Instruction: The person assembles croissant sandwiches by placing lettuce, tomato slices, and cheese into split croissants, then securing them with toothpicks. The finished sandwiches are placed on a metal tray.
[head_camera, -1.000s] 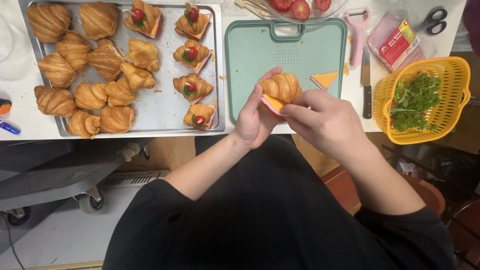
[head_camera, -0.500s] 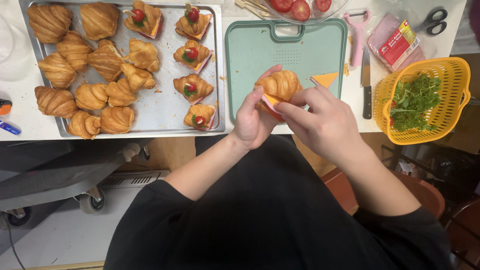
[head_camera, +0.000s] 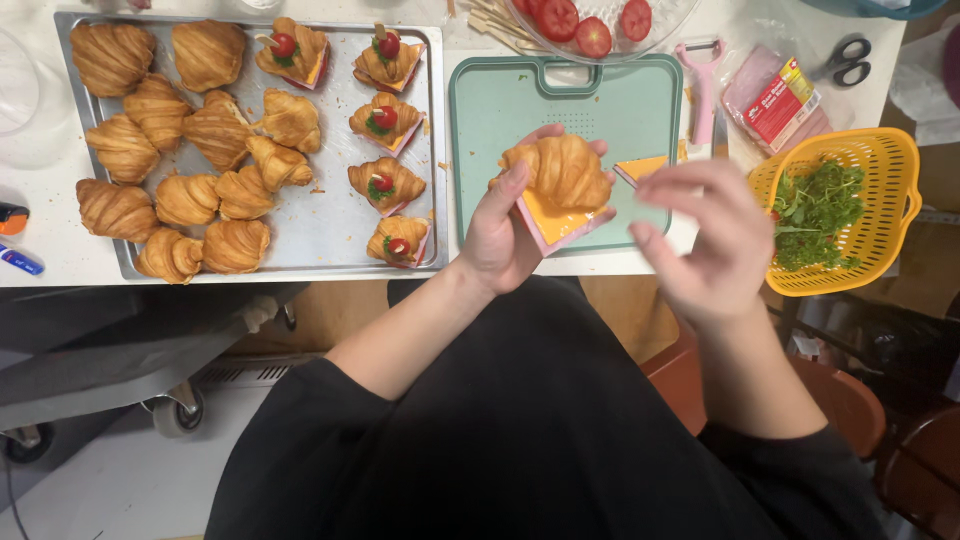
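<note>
Left hand (head_camera: 500, 235) gripping a filled croissant (head_camera: 560, 172) over the green cutting board (head_camera: 500, 110), its long side lying left to right, cheese slice (head_camera: 553, 215) and pink ham poking out underneath toward the person, right hand (head_camera: 705, 240) open and empty just beside it, yellow basket of greens (head_camera: 880, 215) near on the table

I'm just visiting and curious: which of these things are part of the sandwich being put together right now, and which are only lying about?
In use:
left hand holding the filled croissant
right hand, empty, beside it
cheese slice on the green cutting board
yellow basket of greens
bowl of tomato slices

Lying about:
pink peeler
scissors
blue pen
</note>
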